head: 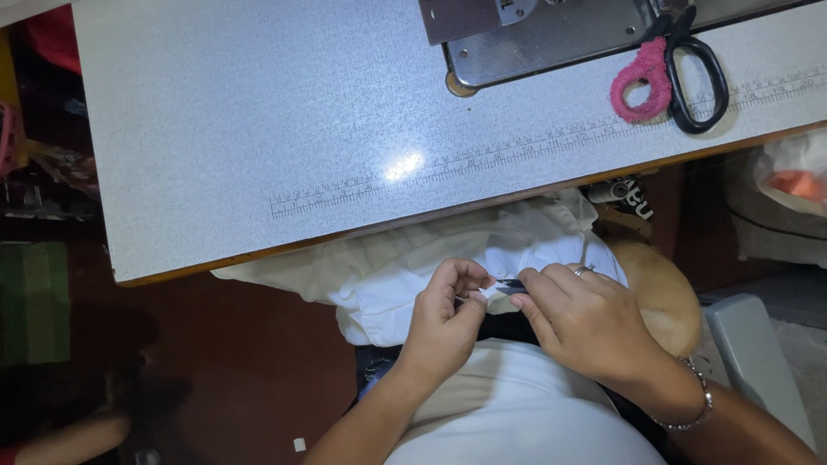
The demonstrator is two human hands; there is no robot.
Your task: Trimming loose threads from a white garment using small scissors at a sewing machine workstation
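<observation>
Left hand (444, 323) and right hand (586, 323) both pinch white fabric (517, 250) fold between them in lap; scissors (680, 73) far up-right.

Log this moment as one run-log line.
left hand: pinching white fabric | right hand: small dark tool at fabric | scissors: idle on sewing table

We see light falling from overhead onto the pale worktop (258, 129), leaving a small white glare spot near its front edge. Below that edge the scene is dim, the floor (215, 370) sinking into deep shadow. Focus stays fairly sharp, with slight bending at the frame's edges.
</observation>
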